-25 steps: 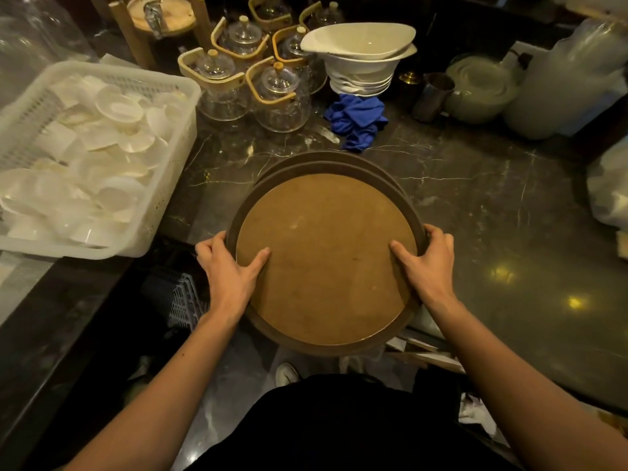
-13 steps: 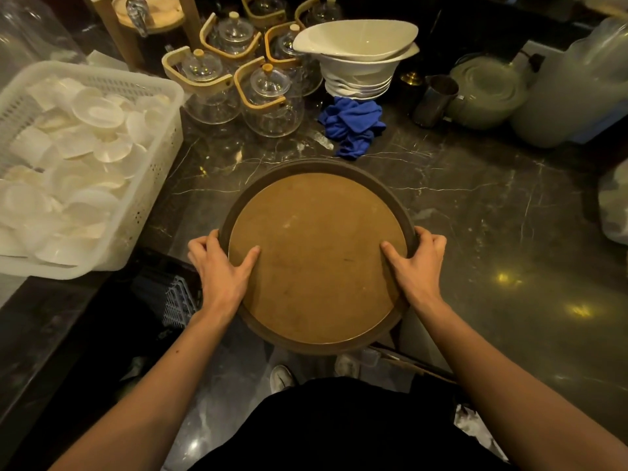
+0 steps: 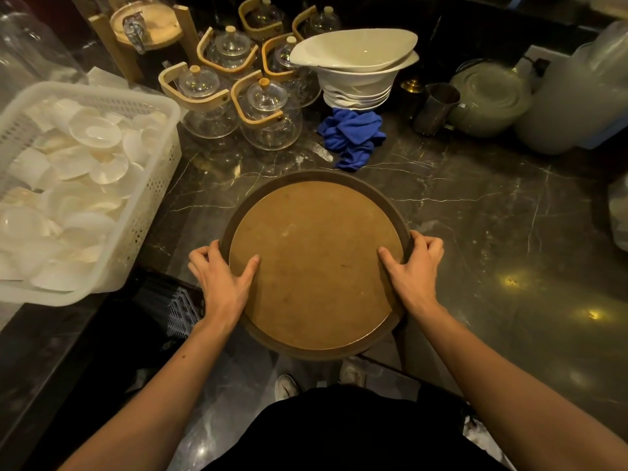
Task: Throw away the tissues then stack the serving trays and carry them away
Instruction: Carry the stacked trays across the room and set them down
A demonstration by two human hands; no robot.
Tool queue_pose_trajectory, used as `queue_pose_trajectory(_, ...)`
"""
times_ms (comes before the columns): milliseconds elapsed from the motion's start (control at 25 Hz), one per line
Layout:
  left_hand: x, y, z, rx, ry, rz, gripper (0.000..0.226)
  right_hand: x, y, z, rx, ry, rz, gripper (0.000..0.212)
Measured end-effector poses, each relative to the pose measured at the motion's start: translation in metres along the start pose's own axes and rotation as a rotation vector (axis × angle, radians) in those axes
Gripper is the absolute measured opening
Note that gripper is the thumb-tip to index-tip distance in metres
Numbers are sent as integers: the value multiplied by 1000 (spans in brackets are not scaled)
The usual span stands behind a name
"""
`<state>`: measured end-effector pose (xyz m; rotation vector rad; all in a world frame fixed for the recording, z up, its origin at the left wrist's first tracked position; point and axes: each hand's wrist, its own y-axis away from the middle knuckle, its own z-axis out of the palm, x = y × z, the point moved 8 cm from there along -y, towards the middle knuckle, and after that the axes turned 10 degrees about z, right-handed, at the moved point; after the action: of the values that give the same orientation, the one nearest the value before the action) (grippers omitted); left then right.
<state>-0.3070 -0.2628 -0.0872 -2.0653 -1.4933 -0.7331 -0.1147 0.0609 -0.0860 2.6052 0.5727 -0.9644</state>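
Note:
A round serving tray (image 3: 316, 263) with a brown inner face and a dark rim lies at the near edge of the dark marble counter (image 3: 475, 226), its near part overhanging the floor. It covers whatever lies under it, and only one rim shows. My left hand (image 3: 222, 278) grips the tray's left rim, thumb on the brown face. My right hand (image 3: 413, 268) grips the right rim the same way. No tissues are in view.
A white plastic basket (image 3: 149, 205) of white dishes stands at the left. Behind the tray are several glass teapots (image 3: 268, 113), a blue cloth (image 3: 353, 136), stacked white bowls (image 3: 356, 69), a metal cup (image 3: 435, 108) and a grey pot (image 3: 489, 96).
A second rim that showed behind the top tray one second ago is now covered; the trays sit aligned. Both hands kept their grip on the rim.

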Motion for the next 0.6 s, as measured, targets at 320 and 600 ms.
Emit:
queue_pose_trajectory(320, 0, 0, 1, -10, -24, 15, 81, 2, -1, 2, 42, 93, -14, 56)
queue_pose_trajectory(600, 2, 1, 3, -94, -12, -15, 85, 9, -3, 6, -28, 108, 68, 50)
